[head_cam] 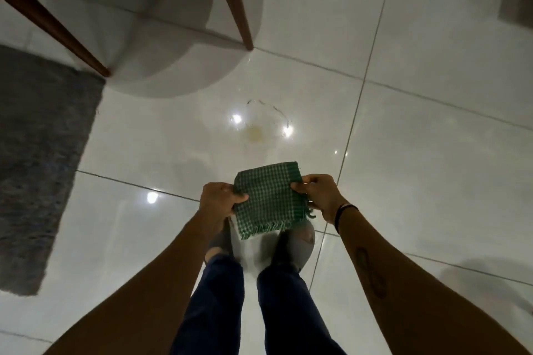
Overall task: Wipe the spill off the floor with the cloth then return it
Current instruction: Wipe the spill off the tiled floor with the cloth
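You are holding the folded green checked cloth [269, 199] above your feet, left hand [220, 199] and right hand [315, 196] pinching its side edges. The spill [256, 134] is lying untouched on the floor [418, 153] just beyond; wiping and returning are both remaining.

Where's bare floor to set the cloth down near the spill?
Free: tile between the spill and the person's feet, under the cloth held by left hand and right hand; also right of the spill. Crowded: table legs behind, grey rug far left.
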A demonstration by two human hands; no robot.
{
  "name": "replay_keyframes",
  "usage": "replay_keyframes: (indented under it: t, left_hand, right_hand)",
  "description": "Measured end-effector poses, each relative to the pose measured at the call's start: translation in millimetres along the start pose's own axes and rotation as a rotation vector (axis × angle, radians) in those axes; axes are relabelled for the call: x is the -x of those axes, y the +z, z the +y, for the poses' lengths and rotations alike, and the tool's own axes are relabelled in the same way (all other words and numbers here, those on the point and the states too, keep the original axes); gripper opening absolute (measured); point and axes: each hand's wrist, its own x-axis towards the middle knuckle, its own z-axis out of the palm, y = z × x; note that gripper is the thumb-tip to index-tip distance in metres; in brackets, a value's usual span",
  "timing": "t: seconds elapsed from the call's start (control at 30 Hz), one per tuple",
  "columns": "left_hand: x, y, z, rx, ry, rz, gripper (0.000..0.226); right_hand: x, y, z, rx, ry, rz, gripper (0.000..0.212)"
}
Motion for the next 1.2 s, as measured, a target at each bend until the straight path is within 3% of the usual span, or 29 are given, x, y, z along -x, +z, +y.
replay_keyframes:
  t: [0.13, 0.23, 0.3, 0.4, 0.47, 0.53, 0.57, 0.73, 0.87, 1.0, 1.1, 1.2]
  left_hand:
    - [-73.3, 20.1, -46.5, -0.154, 0.047, 0.045, 0.016]
    - [-127.6, 37.5, -61.6, -0.239, 0.138, 0.110, 0.021]
    - [-157.0, 46.0, -66.2, -0.288, 0.240, 0.138, 0.031]
    - [-194.9, 47.4, -78.2, -0.544, 0.561, 0.166, 0.073]
    - [-218.9, 41.9, -87.3, -0.824, 0.703, 0.173, 0.096]
    - [-236.7, 34.2, -94.3, -1.006, 0.686, 0.163, 0.111]
    - [-243.6, 30.9, -97.2, -1.055, 0.680, 0.164, 0.116]
    - [-273.4, 24.2, -101.2, -1.208, 0.754, 0.211, 0.133]
    - [-280.1, 16.5, -97.0, -1.197, 0.770, 0.170, 0.139]
    - [-273.9, 13.7, -91.0, -1.222, 0.744, 0.118, 0.144]
    - [-271.9, 13.4, -89.4, -1.240, 0.736, 0.146, 0.145]
    - [-273.4, 14.7, -87.5, -1.256, 0.731, 0.150, 0.145]
  right_hand:
    - [-72.7, 19.2, 55.7, 0.047, 0.004, 0.055, 0.007]
    - [-124.2, 32.1, 82.9, 0.031, -0.019, 0.149, 0.007]
    - [-151.2, 43.5, 99.9, 0.132, -0.107, 0.272, 0.027]
    - [-179.6, 64.9, 126.5, 0.693, -0.499, 0.543, 0.059]
    - [-197.7, 82.4, 142.2, 1.037, -0.708, 0.391, 0.065]
    - [-215.6, 96.5, 158.5, 1.258, -0.726, 0.173, 0.072]
    - [-225.2, 100.3, 161.9, 1.315, -0.719, 0.158, 0.075]
    - [-276.1, 114.8, 115.4, 1.264, -0.744, 0.421, 0.081]
    - [-274.9, 113.6, 128.0, 1.399, -0.900, 0.329, 0.076]
    - [-254.2, 45.7, 163.6, 1.555, -0.927, 0.251, 0.073]
    - [-266.8, 26.8, 136.4, 1.479, -0.853, 0.280, 0.081]
    - [-290.7, 66.4, 96.6, 1.307, -0.822, 0.385, 0.086]
